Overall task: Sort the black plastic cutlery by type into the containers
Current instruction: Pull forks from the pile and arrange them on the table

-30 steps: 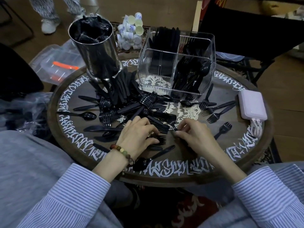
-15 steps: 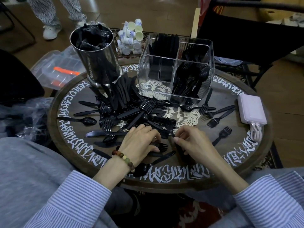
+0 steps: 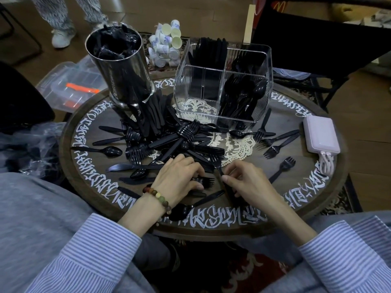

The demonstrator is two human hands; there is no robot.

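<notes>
1. My left hand (image 3: 179,178) lies curled over a small bundle of black plastic forks (image 3: 204,181) near the front of the round dark wooden table (image 3: 296,210); their tines point right and their handles run left beneath my palm.
2. My right hand (image 3: 247,182) pinches the handle of one black plastic fork (image 3: 218,166) between thumb and fingertips. Its long axis runs away from me, tines pointing up-left towards the heap.
3. The loose heap of black cutlery (image 3: 169,140) lies mid-table, pieces pointing every way.
4. Behind it stand a steel cylinder (image 3: 120,68) and a clear divided plastic box (image 3: 224,81) holding upright cutlery.
5. A pale pink power bank (image 3: 320,134) sits at the right edge.
</notes>
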